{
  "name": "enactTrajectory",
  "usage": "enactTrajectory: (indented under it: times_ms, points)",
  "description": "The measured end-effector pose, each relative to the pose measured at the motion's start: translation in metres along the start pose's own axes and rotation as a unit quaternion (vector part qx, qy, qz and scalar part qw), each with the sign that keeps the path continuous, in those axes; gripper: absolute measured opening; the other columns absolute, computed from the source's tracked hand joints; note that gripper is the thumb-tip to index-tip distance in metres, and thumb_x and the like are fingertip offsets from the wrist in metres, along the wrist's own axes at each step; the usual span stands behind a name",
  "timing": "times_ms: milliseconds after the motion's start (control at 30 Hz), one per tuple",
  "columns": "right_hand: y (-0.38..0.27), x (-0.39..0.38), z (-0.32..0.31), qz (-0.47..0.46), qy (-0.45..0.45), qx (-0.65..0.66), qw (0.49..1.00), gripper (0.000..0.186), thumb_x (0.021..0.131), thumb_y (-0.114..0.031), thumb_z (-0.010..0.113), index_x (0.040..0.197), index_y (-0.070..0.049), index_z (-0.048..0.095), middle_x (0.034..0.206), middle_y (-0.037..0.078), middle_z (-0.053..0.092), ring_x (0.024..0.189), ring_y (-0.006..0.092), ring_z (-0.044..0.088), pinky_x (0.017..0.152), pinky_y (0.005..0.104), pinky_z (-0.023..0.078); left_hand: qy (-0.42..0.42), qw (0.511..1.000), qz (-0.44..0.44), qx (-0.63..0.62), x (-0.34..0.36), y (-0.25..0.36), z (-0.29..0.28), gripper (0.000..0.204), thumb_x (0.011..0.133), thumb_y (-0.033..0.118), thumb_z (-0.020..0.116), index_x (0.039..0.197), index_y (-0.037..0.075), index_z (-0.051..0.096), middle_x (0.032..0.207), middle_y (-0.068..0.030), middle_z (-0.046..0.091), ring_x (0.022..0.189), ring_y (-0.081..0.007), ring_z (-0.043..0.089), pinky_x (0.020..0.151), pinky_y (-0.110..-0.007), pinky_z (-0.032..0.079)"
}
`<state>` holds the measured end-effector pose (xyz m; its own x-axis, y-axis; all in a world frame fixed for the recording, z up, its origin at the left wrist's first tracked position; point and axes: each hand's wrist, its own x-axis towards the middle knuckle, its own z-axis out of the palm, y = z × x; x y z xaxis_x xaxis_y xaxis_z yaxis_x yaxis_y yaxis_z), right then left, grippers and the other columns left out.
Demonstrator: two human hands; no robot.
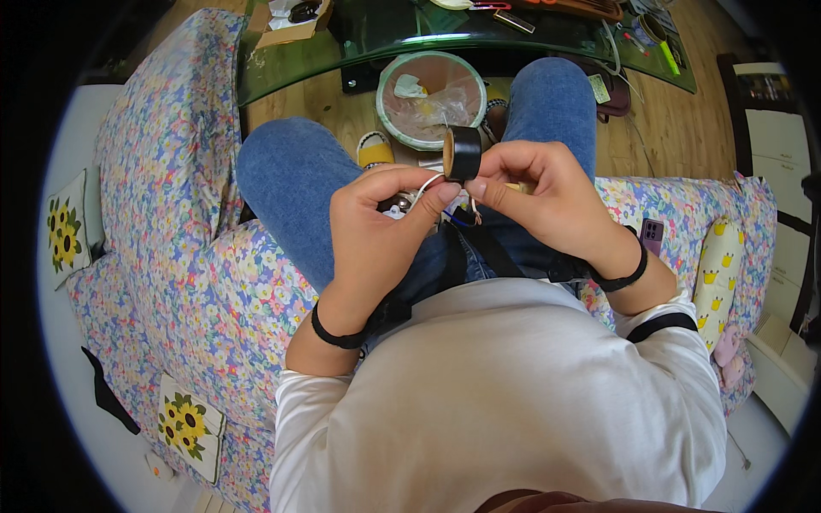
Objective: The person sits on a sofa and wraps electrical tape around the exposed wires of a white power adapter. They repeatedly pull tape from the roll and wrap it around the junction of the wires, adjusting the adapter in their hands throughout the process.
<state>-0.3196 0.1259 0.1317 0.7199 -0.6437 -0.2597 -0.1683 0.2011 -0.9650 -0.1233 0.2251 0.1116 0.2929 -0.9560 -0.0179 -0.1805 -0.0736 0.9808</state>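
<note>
Above my lap my two hands meet at the fingertips, both closed in a pinch. A thin white wire (422, 191) loops out of my left hand (385, 209), between thumb and forefinger. A roll of black electrical tape (464, 154) stands on edge just beyond the fingertips, against my right hand (539, 192), whose thumb and forefinger pinch at its lower edge. The exact grip on the tape is partly hidden. Below the hands, a blue wire (462, 220) and some shiny and white parts show, mostly covered by my fingers.
A round waste bin (381, 107) with plastic and paper inside stands beyond my knees. Behind it is a glass table (376, 47) carrying an open cardboard box (286, 34). On the flowered sofa (248, 274) lie a phone (652, 232) and a long yellow-patterned cushion (717, 278).
</note>
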Motion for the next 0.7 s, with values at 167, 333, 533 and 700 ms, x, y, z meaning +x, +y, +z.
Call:
enactTrajectory:
  times_ms: [167,333,533,700]
  points:
    - [0.007,-0.001,0.006,-0.033,0.003,-0.072,0.997,0.012,0.096,-0.009,0.072,0.099,0.003,0.073,0.082,0.006,0.071,0.076,0.0103,0.064,0.067,0.0288,0.052,-0.015,0.999,0.045,0.001,0.001,-0.005,0.0,0.018,0.08,0.004,0.089,0.092,-0.003,0.078,0.09,-0.0066,0.074,0.083,-0.0141,0.067,0.075,-0.026,0.051]
    - [0.01,0.002,0.01,-0.168,0.028,-0.169,0.971,0.01,0.093,-0.007,0.071,0.1,-0.001,0.074,0.083,0.012,0.07,0.075,0.023,0.066,0.067,0.0321,0.052,-0.015,0.999,0.041,-0.024,0.003,-0.005,0.0,0.015,0.08,0.003,0.089,0.089,-0.002,0.078,0.09,-0.0069,0.075,0.084,-0.0153,0.067,0.075,-0.027,0.051]
    - [0.003,0.004,-0.004,-0.25,0.033,-0.244,0.937,0.016,0.089,-0.008,0.076,0.104,-0.002,0.075,0.096,0.012,0.071,0.086,0.0231,0.068,0.076,0.0302,0.052,-0.007,0.994,0.099,0.044,-0.002,-0.002,0.002,0.016,0.083,0.004,0.087,0.091,-0.002,0.075,0.093,-0.0061,0.073,0.083,-0.0121,0.065,0.072,-0.024,0.05]
    - [-0.002,0.0,-0.013,-0.042,0.026,0.034,0.998,0.02,0.089,-0.011,0.083,0.103,0.0,0.074,0.111,0.007,0.069,0.091,0.0118,0.066,0.079,0.0263,0.051,-0.007,0.988,0.139,0.064,-0.002,-0.003,0.001,0.018,0.084,0.005,0.087,0.095,-0.002,0.074,0.095,-0.0067,0.073,0.083,-0.0113,0.064,0.072,-0.024,0.051]
